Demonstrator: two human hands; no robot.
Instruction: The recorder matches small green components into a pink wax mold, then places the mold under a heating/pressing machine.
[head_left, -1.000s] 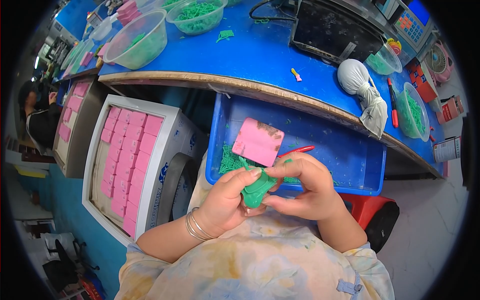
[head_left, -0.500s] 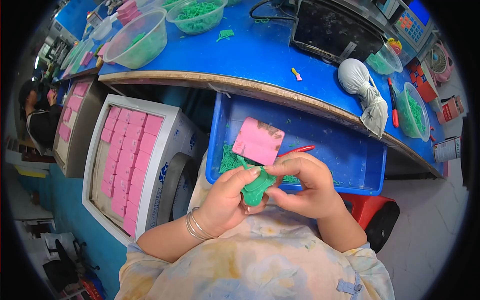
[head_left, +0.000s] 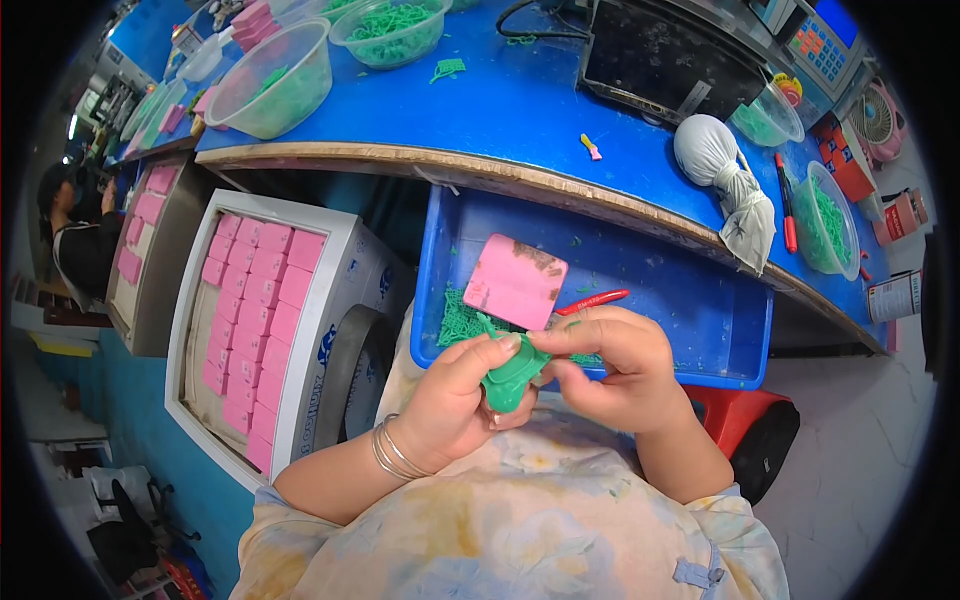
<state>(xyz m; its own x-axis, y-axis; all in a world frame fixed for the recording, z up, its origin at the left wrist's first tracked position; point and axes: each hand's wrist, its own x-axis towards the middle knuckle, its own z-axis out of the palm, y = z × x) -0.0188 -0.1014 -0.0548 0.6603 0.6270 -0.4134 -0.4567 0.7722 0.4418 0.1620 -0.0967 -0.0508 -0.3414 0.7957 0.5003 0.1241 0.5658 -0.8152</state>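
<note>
My left hand [head_left: 462, 392], with metal bangles at its wrist, is closed round a green molded piece [head_left: 512, 378], a smooth lump with a raised rim. My right hand [head_left: 615, 368] pinches the upper right edge of that piece between thumb and fingers. Just beyond the hands, a square pink block [head_left: 517, 280] with brown smudges lies tilted in the blue tray [head_left: 690, 355]. Beside the block is a slim red tool [head_left: 592, 302], its near end hidden by my right hand. Green lattice-like pieces [head_left: 456, 325] lie at the tray's left side.
Left of the tray, a white-framed case [head_left: 340, 245] holds rows of pink blocks [head_left: 270, 262]. On the blue bench stand clear bowls [head_left: 275, 90] of green pieces, a cloth-wrapped bundle [head_left: 740, 190], a red marker [head_left: 790, 235] and a black machine [head_left: 670, 65]. Another person [head_left: 85, 235] sits far left.
My right fingers have drawn slightly down and away, uncovering more of the red tool. The green piece stays in my left hand, nearly unmoved.
</note>
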